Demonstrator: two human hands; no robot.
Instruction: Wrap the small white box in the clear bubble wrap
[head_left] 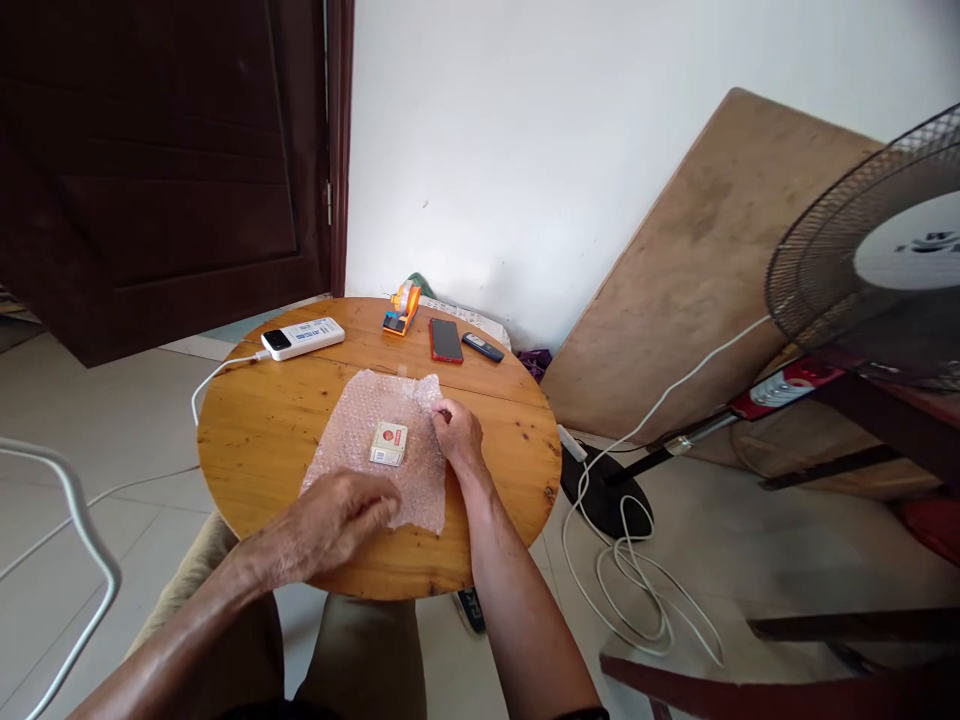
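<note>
Small box (388,443): one, lying on a sheet of bubble wrap (356,408), round wooden table (510,460). Right hand (459,436): fingers pinched on the sheet's right edge. Left hand (351,512): loosely curled over the near side; hold cannot be told.

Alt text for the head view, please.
A small carton sits on bubble wrap on a round wooden table, the person's left hand near it, right hand at the wrap's edge; beyond are a power bank, tape dispenser and smartphone.
</note>
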